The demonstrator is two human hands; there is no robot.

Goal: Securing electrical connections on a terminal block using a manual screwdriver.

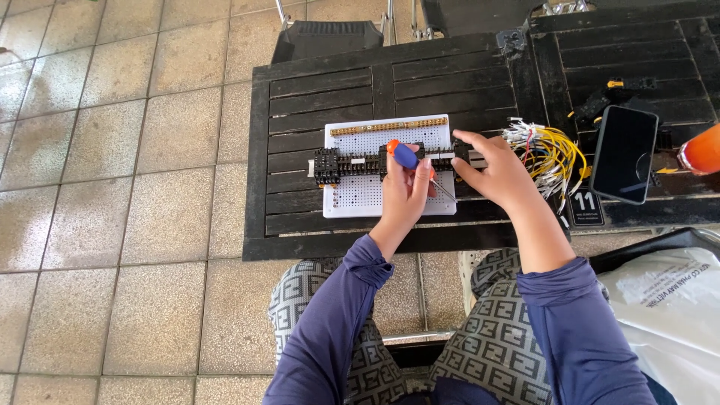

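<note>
Left hand [405,191] clasping screwdriver [409,159] over white perforated board [360,195] mid-table [315,90]; right hand [499,172] pinching black terminal row [352,163] end. Light, rigid, likely brittle plastic; best gripped by the ends.

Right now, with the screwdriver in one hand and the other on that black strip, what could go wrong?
1. The screwdriver in the left hand has its tip angled toward the right hand; a slip might jab those fingers.
2. The bundle of wires lies just beside the right hand and could snag.
3. The phone and the orange cup sit close together; a bump might spill onto it.
</note>
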